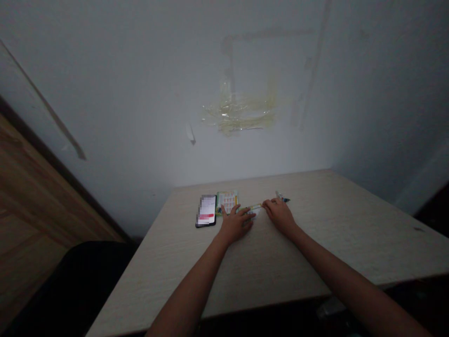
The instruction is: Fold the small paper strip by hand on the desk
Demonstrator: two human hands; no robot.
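Both my arms reach out over a pale wooden table (315,243). My left hand (235,223) lies flat with fingers spread on a thin light strip or small packet (253,207). My right hand (279,214) rests at the strip's right end with fingers curled onto it; what it grips is too small to name. A small colourful packet (227,201) lies just beyond my left hand. A few small coloured sticks (282,198) lie past my right fingertips.
A phone (206,211) with a lit screen lies left of the colourful packet. A white wall (140,93) with old tape residue (242,114) stands right behind the table. A wooden panel (31,196) is at the left and a dark seat (77,285) below it.
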